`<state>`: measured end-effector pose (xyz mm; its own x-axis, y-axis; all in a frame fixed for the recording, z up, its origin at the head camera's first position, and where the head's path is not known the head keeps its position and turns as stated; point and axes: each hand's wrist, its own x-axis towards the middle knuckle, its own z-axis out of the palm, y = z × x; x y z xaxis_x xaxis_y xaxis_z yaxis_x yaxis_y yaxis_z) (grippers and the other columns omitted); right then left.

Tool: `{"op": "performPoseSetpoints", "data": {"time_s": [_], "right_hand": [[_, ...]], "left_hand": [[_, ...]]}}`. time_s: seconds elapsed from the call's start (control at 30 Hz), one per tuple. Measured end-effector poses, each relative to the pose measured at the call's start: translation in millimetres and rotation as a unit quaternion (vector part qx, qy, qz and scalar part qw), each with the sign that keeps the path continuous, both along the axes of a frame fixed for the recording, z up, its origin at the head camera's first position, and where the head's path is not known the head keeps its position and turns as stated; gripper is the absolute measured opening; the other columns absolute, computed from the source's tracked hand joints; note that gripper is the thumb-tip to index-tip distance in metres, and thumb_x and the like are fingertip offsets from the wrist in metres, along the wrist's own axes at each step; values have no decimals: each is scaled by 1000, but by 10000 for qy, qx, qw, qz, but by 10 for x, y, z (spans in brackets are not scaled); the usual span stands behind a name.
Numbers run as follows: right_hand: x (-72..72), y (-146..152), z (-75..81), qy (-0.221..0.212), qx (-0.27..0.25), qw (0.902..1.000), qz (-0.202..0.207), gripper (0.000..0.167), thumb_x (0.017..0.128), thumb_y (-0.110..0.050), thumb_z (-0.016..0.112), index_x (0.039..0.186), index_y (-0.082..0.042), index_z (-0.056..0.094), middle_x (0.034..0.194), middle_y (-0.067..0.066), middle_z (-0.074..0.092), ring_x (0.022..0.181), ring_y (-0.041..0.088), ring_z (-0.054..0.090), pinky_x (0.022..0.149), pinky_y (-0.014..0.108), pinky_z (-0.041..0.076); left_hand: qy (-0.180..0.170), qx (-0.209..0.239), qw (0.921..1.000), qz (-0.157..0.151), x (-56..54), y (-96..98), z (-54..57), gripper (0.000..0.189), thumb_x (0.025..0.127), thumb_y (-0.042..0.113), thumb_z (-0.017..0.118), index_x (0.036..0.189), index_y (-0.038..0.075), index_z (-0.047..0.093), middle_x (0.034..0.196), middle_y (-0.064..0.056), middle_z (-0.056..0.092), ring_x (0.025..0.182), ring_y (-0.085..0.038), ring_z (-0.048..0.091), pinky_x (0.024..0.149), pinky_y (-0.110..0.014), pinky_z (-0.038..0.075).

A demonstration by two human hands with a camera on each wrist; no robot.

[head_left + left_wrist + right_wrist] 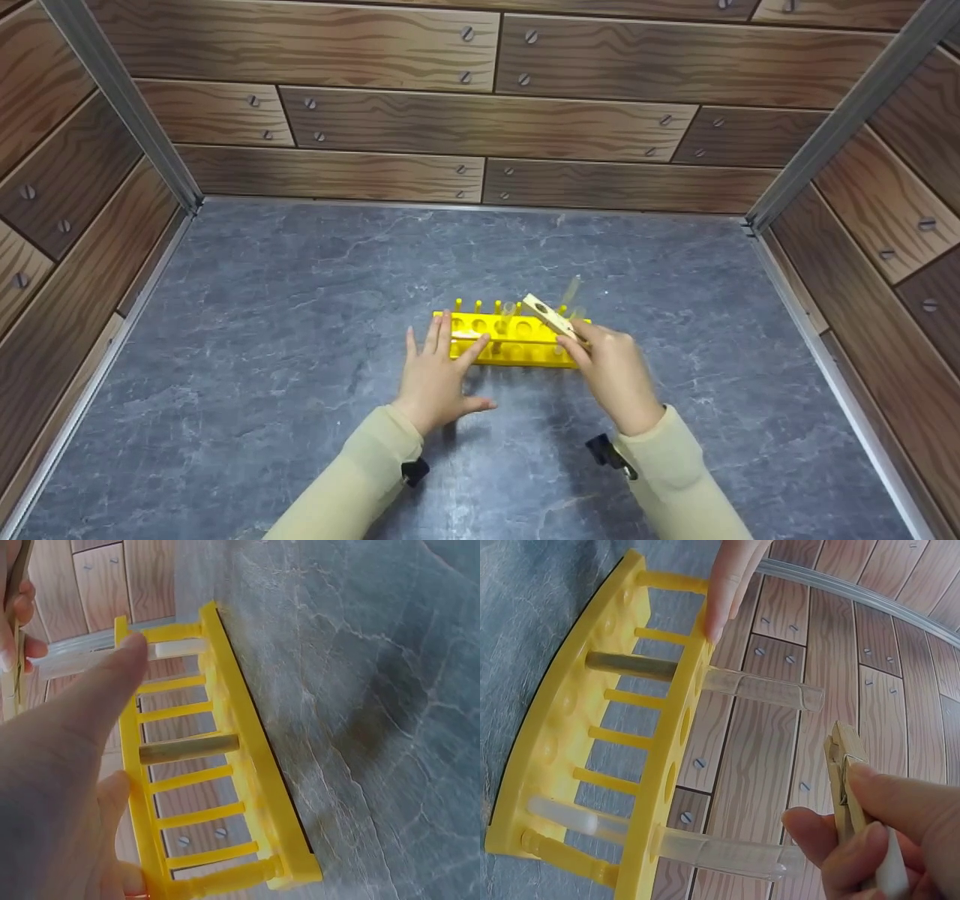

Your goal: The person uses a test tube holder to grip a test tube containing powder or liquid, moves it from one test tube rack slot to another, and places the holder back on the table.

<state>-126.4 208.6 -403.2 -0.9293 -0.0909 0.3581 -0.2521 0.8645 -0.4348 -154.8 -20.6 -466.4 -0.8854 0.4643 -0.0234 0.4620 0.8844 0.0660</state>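
A yellow test tube rack [514, 341] stands upright on the table. My left hand [436, 382] is spread at its left end, straight fingers resting on the top. My right hand [619, 371] pinches a wooden test tube clamp [841, 772] above the rack's right end. In the right wrist view, the clamp's tip shows apart from both tubes. One glass test tube [765, 687] stands in the rack with greyish-brown contents [187, 750] low in it. Another test tube [720, 851], at the right end, has white contents [570, 816].
Short yellow pegs [478, 306] line the rack's back edge. A clear tube-like shape [572, 289] rises behind its right end. The grey marbled table [300, 300] is bounded by wood-patterned walls [375, 120] at the back and both sides.
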Motion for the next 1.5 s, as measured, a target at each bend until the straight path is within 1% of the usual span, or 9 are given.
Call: {"op": "performPoseSetpoints", "data": {"time_s": [0.13,0.23,0.4,0.53,0.83,1.03,1.2,1.4,1.5], "right_hand": [[3,-16,5,-19,15,10000,1,23,88,-20,66,102,-2,69,76,9,65,47,9,42,42,23,38],[3,-27,5,-66,-7,10000,9,25,88,-20,65,104,-1,69,77,9,66,46,8,42,42,23,39],[-2,-35,2,-19,3,10000,71,23,88,-19,66,101,-1,69,72,7,63,45,8,42,42,23,38],[-2,-41,4,-64,0,10000,72,24,89,-21,64,101,-2,69,71,6,63,44,7,41,41,23,38],[4,-53,6,-80,-92,9999,103,24,88,-20,65,105,-4,69,80,10,67,49,8,45,44,24,41],[-1,-51,-3,-143,-107,9998,114,22,87,-20,66,104,-6,69,73,5,64,45,8,40,42,23,37],[-6,-60,-2,-203,-68,9997,98,24,88,-21,65,106,-7,69,71,4,63,42,7,36,39,22,35],[-21,-73,-6,-34,66,9999,124,23,88,-22,65,104,-6,69,63,0,56,40,7,32,38,22,32],[-32,-75,-22,120,122,9997,150,24,87,-21,66,104,-5,69,63,2,57,41,7,32,38,22,32]], "left_hand": [[90,-106,9999,-6,6,2,6,95,70,82,45,149,35,19,151,-26,4,139,-39,8,105,-64,8],[108,-68,9999,26,4,5,3,97,70,82,46,149,33,19,152,-25,5,138,-40,8,105,-63,8],[36,10,10000,36,4,13,19,96,70,80,48,149,33,21,151,-25,5,138,-42,8,107,-61,9],[-42,-16,10000,-20,5,11,42,95,71,79,49,149,32,21,151,-27,4,138,-42,6,109,-55,10],[-31,-171,9998,-73,3,-3,43,95,71,79,49,149,33,20,149,-30,4,138,-41,8,111,-49,12],[139,-337,9993,-85,0,-3,49,94,72,79,49,149,33,21,148,-31,10,138,-41,13,111,-48,15],[108,-347,9993,-82,3,-6,54,94,71,79,49,149,34,21,148,-32,10,138,-41,13,111,-48,15],[64,-344,9993,-90,-4,-7,58,94,71,78,50,149,34,21,148,-32,10,138,-41,11,111,-48,14],[18,-341,9994,-92,-8,-4,60,94,71,78,50,149,35,21,148,-32,8,138,-41,10,111,-48,14]]}}
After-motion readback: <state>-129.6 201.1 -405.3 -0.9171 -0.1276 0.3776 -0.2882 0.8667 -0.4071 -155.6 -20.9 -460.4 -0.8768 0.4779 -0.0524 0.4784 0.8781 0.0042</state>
